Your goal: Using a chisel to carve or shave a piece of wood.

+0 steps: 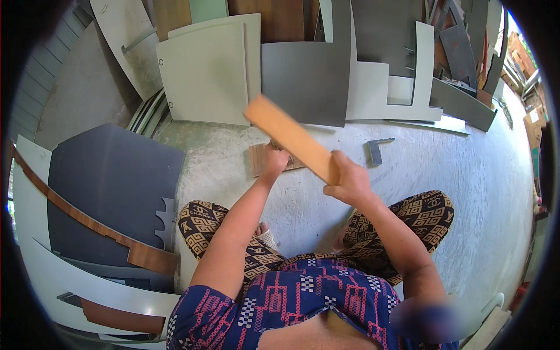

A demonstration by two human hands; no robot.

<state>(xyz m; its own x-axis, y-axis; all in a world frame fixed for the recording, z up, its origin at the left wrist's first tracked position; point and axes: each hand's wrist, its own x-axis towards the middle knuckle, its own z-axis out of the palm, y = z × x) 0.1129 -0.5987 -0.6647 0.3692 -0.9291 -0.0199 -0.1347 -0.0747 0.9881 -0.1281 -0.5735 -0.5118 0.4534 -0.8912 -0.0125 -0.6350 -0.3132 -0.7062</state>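
My right hand (352,179) is closed round the lower end of a flat, light orange-brown wooden plank (286,134). The plank slants up and to the left, raised above the floor, and its far end is slightly blurred. Beneath it, my left hand (276,160) is closed in a fist over a small brown wood-grain board (256,162) lying on the concrete. The plank covers part of that board and the fingers' right side. What the left fingers grip cannot be made out.
A dark grey L-shaped piece (375,153) lies on the floor to the right. White panels (204,73) and grey panels (303,81) lean along the back. Dark sheets (116,181) and a long brown strip (81,216) stand on the left. My crossed legs flank the work spot.
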